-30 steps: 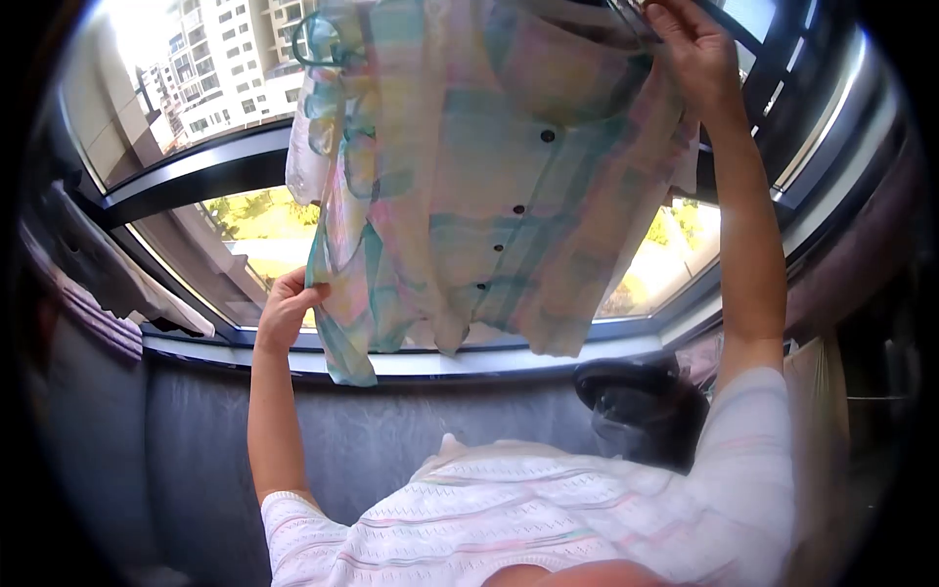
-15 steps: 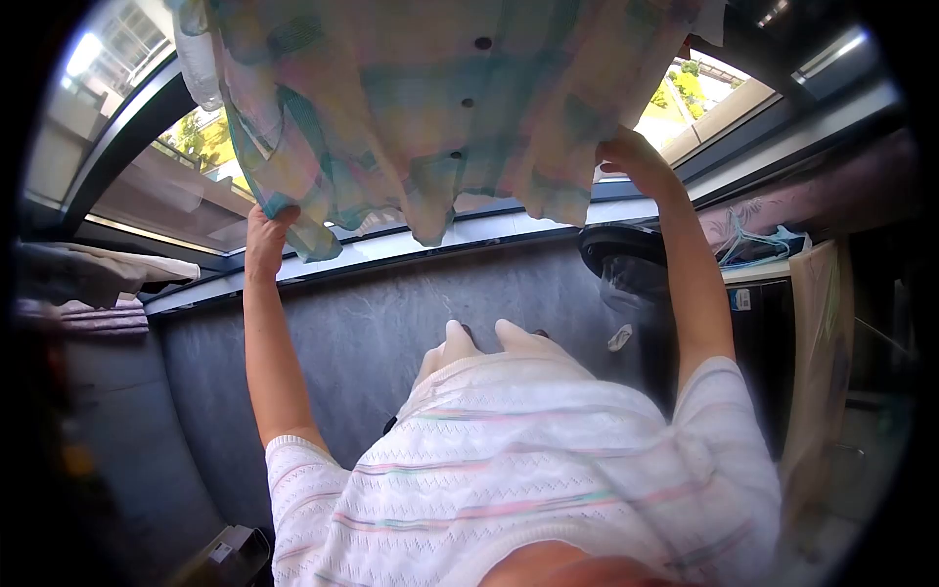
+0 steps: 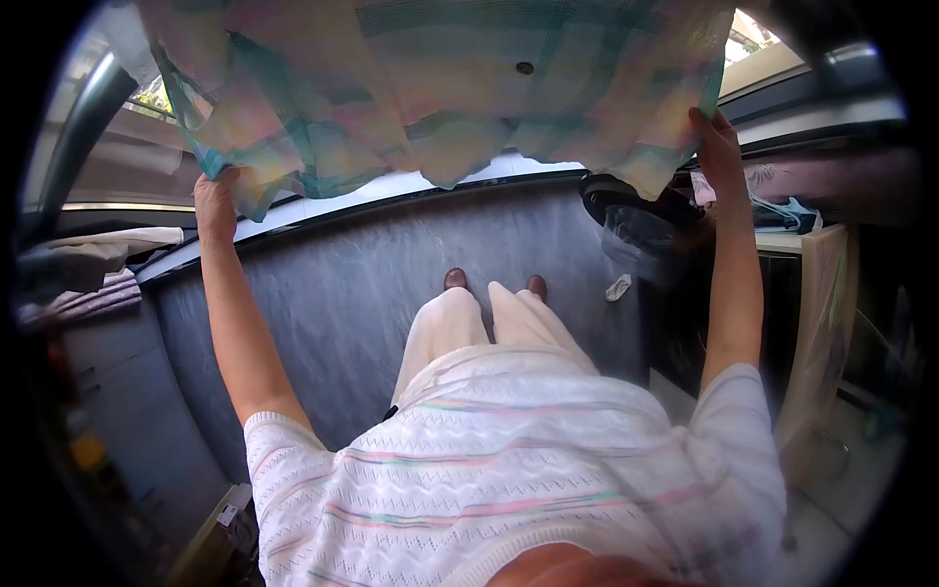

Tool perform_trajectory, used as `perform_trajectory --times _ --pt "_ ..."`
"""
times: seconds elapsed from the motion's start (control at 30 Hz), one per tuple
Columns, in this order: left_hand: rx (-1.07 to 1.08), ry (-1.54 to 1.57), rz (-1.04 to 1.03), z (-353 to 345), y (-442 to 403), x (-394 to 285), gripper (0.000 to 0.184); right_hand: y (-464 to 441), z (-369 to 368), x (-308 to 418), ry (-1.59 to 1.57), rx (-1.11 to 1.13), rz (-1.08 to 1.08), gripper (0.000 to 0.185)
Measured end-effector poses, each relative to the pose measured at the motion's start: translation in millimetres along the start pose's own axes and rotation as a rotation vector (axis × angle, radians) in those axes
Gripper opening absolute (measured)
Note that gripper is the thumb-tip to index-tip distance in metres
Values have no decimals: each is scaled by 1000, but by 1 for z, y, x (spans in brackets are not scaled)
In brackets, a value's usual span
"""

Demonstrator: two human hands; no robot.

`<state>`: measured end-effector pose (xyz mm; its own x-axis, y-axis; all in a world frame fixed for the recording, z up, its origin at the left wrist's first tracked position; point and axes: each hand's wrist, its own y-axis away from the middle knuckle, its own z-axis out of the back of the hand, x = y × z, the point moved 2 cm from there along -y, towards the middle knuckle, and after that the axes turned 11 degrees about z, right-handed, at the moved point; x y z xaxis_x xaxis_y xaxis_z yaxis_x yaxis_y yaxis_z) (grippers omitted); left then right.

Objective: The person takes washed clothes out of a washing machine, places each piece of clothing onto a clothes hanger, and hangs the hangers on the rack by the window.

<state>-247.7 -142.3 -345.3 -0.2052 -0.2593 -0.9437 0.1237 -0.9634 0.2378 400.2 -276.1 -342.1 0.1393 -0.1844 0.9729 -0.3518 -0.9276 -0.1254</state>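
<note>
A thin checked shirt [image 3: 440,88] in pastel pink, yellow and teal hangs across the top of the view, its lower hem spread wide. One dark button shows on its front; the upper part lies outside the frame. My left hand [image 3: 216,203] pinches the hem at its left corner. At the right edge of the cloth, my right hand [image 3: 719,155] grips the hem between thumb and fingers. Both arms are raised and far apart.
Windows with dark frames [image 3: 83,132] stand behind the shirt. A black round object [image 3: 641,220] is at the right, near light blue hangers [image 3: 782,211]. Folded cloths [image 3: 98,293] lie at the left. A small white item [image 3: 618,287] rests on the grey floor [image 3: 342,284].
My right hand has come down from the shirt's top to its hem and moved outward. My left hand, still on the hem, is further left. The view has tilted down, showing shoes and more floor.
</note>
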Motion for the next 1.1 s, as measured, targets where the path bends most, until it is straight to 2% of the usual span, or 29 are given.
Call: perform_trajectory --times 0.13,0.17,0.2,0.27,0.37,0.4,0.53,0.57,0.67,0.77,0.87,0.9,1.03,1.1 --pt "-42 -56 -49 15 -32 37 29 7 1 -4 240 -29 -30 23" --pt "-42 -61 -51 16 -35 46 35 6 11 -11 394 2 -49 23" --pt "-102 -50 18 12 -28 47 40 5 24 -21 546 35 -78 24" --pt "-287 -7 204 -2 -8 52 49 17 32 -27 616 228 99 18" --pt "-296 -45 355 18 13 122 46 50 49 -28 895 92 76 15" --pt "-316 -72 381 18 34 144 43 58 77 -52 807 153 95 18" --pt "-308 -10 613 -33 147 210 26 138 137 -73 723 327 -164 15" --pt "-312 -31 666 -50 165 228 26 162 161 -85 726 324 -192 14" --pt "-319 -32 782 -89 213 259 29 239 215 -82 723 354 -502 13" --pt "-273 -2 732 -120 243 222 31 307 259 -83 694 294 -773 11" --pt "-308 -29 613 -111 231 185 34 349 274 -90 686 239 -952 9" --pt "-354 33 560 -107 223 173 29 356 270 -90 658 263 -960 9" --pt "-478 78 384 -91 183 127 39 355 247 -93 720 331 -1047 9" --pt "-614 142 302 -71 160 108 58 349 237 -96 696 330 -1011 12"
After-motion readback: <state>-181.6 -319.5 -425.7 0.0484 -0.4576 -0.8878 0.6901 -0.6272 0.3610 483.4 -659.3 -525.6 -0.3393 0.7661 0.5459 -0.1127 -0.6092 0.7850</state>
